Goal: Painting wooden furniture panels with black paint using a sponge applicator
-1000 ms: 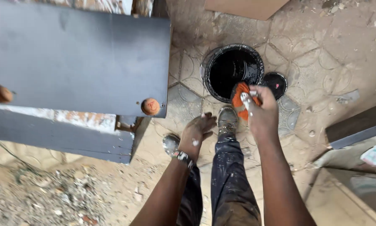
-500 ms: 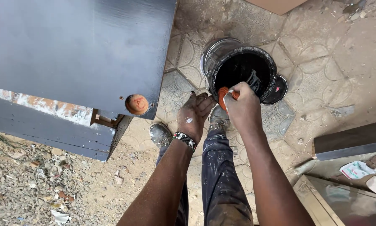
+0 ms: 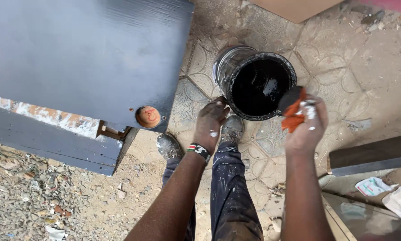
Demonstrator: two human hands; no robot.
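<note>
My right hand (image 3: 305,129) grips an orange cloth wad (image 3: 294,114) with a black, paint-soaked tip, held just beside the right rim of a bucket of black paint (image 3: 258,82). My left hand (image 3: 210,122) hangs below the bucket's left side, fingers loosely curled, holding nothing; it wears a striped wristband. A large black-painted wooden panel (image 3: 84,58) with a round hole (image 3: 148,117) lies to the left. My paint-stained trousers and two shoes (image 3: 232,129) show beneath the hands.
A dark board (image 3: 372,154) lies at the right, with crumpled paper (image 3: 374,185) below it. Gravel and litter (image 3: 26,201) cover the ground at the lower left. A cardboard piece (image 3: 294,6) sits at the top edge. Patterned paving surrounds the bucket.
My right hand has lifted the cloth from over the bucket's mouth to its right rim. My left hand stayed low beside the bucket. The camera view shifted nearer to the bucket.
</note>
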